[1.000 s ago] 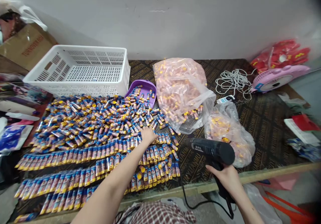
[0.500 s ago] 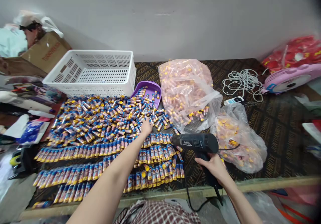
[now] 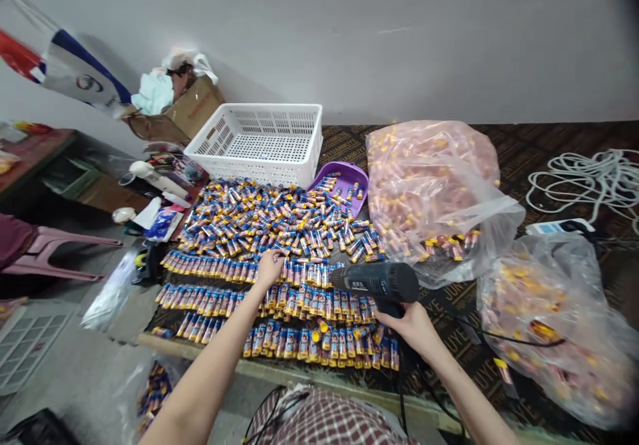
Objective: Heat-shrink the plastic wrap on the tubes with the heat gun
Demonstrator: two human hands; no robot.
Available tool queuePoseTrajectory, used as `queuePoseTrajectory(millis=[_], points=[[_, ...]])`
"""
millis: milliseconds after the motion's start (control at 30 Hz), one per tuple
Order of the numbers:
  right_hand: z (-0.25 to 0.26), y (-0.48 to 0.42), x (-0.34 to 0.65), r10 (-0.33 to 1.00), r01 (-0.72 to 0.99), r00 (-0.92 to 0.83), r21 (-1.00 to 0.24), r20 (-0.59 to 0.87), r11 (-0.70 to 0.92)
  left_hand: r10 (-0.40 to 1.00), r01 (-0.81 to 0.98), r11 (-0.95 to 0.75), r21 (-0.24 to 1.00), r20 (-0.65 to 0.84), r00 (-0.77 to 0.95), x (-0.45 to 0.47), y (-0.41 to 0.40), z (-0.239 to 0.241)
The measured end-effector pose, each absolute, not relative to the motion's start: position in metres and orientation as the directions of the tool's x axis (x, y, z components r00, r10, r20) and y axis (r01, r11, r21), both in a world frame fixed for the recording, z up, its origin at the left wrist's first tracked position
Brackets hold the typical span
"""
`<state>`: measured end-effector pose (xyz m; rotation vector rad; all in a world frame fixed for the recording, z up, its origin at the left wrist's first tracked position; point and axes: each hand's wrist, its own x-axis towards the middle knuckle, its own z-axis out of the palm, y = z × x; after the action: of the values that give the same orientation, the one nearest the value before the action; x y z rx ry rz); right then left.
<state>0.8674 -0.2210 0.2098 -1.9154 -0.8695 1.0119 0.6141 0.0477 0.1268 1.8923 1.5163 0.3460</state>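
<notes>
My right hand [image 3: 412, 325] grips the handle of a black heat gun [image 3: 377, 281], whose barrel points left over the rows of small blue and yellow tubes [image 3: 299, 298]. My left hand [image 3: 268, 269] reaches out onto the top row of tubes, at the edge of the loose heap [image 3: 269, 219]. Its fingers are curled down on the tubes, and whether they hold one is hidden. The tubes lie in three neat rows near the table's front edge, with the heap behind them.
A white basket [image 3: 259, 140] and a purple scoop [image 3: 344, 177] sit behind the heap. Two clear bags of tubes [image 3: 434, 185], [image 3: 554, 325] lie to the right, with a coiled white cord [image 3: 589, 175] beyond. A cardboard box [image 3: 184, 114] and a pink chair [image 3: 50, 255] stand at left.
My head has turned left, so everything shifts right in view. The heat gun has moved left over the rows. My left hand has drawn back from the heap to the top row.
</notes>
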Motion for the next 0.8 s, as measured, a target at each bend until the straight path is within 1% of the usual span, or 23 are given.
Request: queuePoseTrajectory(millis=[100,200,267,333,400,467,500,567,633,667,733,800], points=[[0.211,-0.2,0.852,0.866,0.276,0.423,-0.873,-0.265,-0.402,0.962,0.721,0.022,0.693,-0.212,0.175,0.587,0.036,0.128],[0.215,-0.183,0.839,0.899,0.323,0.358,-0.87,-0.253,-0.373,0.97,0.69,0.082,0.719,-0.216,0.111,0.57,0.027,0.129],[0.217,-0.178,0.836,0.913,0.34,0.323,-0.87,-0.25,-0.358,0.971,0.692,0.105,0.715,-0.225,0.085,0.568,0.021,0.13],[0.219,-0.181,0.841,0.912,0.352,0.327,-0.863,-0.248,-0.361,0.967,0.712,0.102,0.695,-0.236,0.092,0.578,0.014,0.131],[0.219,-0.193,0.851,0.892,0.361,0.366,-0.842,-0.267,-0.4,0.953,0.751,0.032,0.66,-0.246,0.176,0.601,0.004,0.131],[0.217,-0.212,0.866,0.854,0.356,0.434,-0.816,-0.287,-0.455,0.908,0.807,-0.082,0.585,-0.289,0.302,0.633,-0.009,0.13],[0.217,-0.223,0.874,0.83,0.347,0.474,-0.804,-0.293,-0.482,0.878,0.841,-0.136,0.523,-0.329,0.347,0.651,-0.016,0.129],[0.216,-0.246,0.889,0.768,0.314,0.56,-0.779,-0.309,-0.543,0.839,0.906,-0.224,0.36,-0.401,0.367,0.685,-0.031,0.126],[0.217,-0.268,0.9,0.705,0.276,0.632,-0.756,-0.322,-0.593,0.828,0.929,-0.305,0.208,-0.425,0.366,0.712,-0.043,0.123],[0.218,-0.277,0.904,0.678,0.259,0.661,-0.749,-0.323,-0.61,0.823,0.928,-0.34,0.152,-0.428,0.372,0.722,-0.047,0.121],[0.22,-0.293,0.91,0.638,0.234,0.705,-0.748,-0.31,-0.621,0.809,0.92,-0.384,0.078,-0.453,0.375,0.734,-0.05,0.116],[0.221,-0.305,0.912,0.596,0.195,0.741,-0.751,-0.309,-0.631,0.798,0.915,-0.402,0.045,-0.473,0.374,0.739,-0.048,0.111]])
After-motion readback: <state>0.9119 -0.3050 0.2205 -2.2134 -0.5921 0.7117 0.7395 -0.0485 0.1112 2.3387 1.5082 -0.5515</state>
